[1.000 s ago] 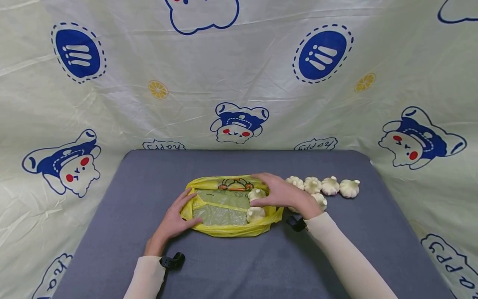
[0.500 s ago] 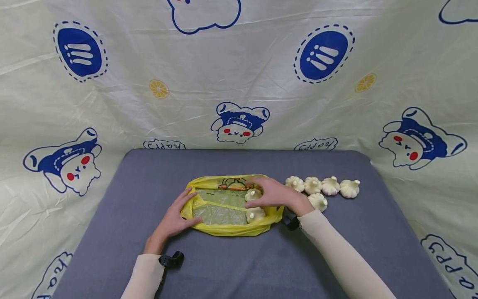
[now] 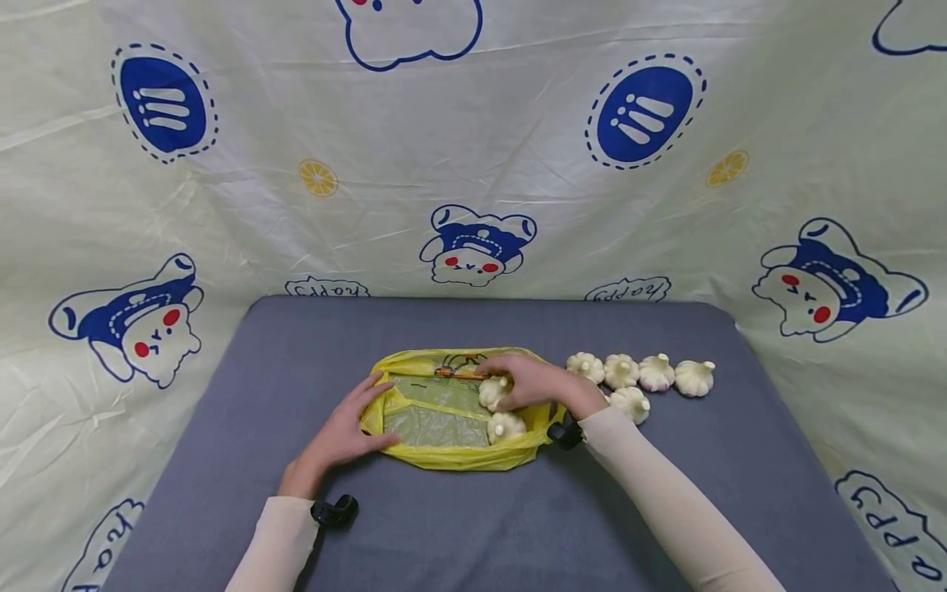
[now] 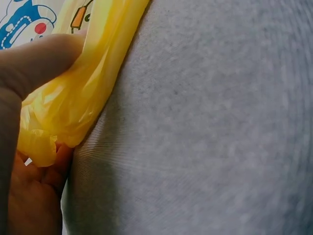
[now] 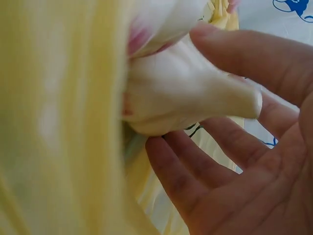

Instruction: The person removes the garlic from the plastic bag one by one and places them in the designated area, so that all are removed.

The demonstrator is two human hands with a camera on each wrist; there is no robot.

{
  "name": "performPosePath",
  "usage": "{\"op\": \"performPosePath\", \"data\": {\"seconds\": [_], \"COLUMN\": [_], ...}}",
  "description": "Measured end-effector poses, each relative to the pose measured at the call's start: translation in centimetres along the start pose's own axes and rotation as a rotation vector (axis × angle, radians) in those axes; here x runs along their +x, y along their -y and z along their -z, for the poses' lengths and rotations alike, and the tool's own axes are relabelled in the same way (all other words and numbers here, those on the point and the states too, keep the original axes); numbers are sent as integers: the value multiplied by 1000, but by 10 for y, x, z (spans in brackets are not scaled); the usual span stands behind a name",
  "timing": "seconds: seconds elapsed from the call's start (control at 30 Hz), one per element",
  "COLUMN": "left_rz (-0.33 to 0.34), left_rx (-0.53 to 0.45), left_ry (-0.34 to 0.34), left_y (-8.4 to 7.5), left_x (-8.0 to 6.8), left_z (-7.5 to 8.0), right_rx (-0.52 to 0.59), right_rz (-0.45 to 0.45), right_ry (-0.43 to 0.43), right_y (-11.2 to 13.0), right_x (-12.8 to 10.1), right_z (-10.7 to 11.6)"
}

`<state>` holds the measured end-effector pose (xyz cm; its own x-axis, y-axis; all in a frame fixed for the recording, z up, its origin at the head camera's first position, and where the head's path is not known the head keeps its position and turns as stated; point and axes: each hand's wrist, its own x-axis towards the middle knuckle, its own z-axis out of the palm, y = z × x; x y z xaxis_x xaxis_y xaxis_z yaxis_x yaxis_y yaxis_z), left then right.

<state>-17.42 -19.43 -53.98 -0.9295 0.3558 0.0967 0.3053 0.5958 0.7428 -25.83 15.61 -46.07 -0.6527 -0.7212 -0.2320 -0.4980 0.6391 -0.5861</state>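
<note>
A yellow plastic bag point(image 3: 459, 459) lies on the table with its mouth spread wide. At its left end my left hand point(image 3: 346, 429) holds the rim, the thumb point(image 4: 54, 56) on one side of the film and the fingers on the other. My right hand point(image 3: 534, 382) reaches into the right end and grips a garlic bulb point(image 3: 491, 394) between thumb and fingers. Just nearer to me, a second garlic bulb point(image 3: 506, 427) rests inside the bag. In the right wrist view, the gripped bulb's stem point(image 5: 220, 98) points toward the palm, and yellow film hides the left side.
Right of the bag, several garlic bulbs point(image 3: 657, 372) stand in a row, with another bulb point(image 3: 631, 404) in front of them, partly behind the right forearm. Grey cloth covers the table point(image 3: 459, 526). A printed curtain point(image 3: 503, 148) hangs behind it.
My right hand has shifted a little to the left inside the bag, and the gripped garlic bulb has moved left with it. The left hand stays at the bag's left end.
</note>
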Motion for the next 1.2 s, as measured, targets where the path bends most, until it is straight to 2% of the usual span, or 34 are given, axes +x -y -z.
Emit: {"op": "performPosePath", "data": {"seconds": [0.37, 0.53, 0.67, 0.83, 0.97, 1.07, 1.2], "left_rz": [20, 25, 25, 28, 38, 37, 39], "left_rx": [-50, -98, -100, -93, -85, -81, -80], "left_ry": [-12, -12, -4, 6, 9, 10, 8], "left_y": [2, 3, 4, 4, 3, 3, 3], "left_x": [-1, -1, -2, -4, -3, -2, -2], "left_z": [-2, -2, -1, -1, -2, -2, -3], "right_rx": [74, 79, 102, 81, 79, 101, 166], "right_rz": [-41, -37, -32, 18, -2, -31, -18], "right_ry": [3, -13, -26, -61, -87, -127, -207], "right_y": [-9, -9, -7, -7, -6, -3, 1], "right_x": [1, 2, 1, 0, -4, -13, -25], "right_z": [0, 0, -2, -4, -2, -1, -2]}}
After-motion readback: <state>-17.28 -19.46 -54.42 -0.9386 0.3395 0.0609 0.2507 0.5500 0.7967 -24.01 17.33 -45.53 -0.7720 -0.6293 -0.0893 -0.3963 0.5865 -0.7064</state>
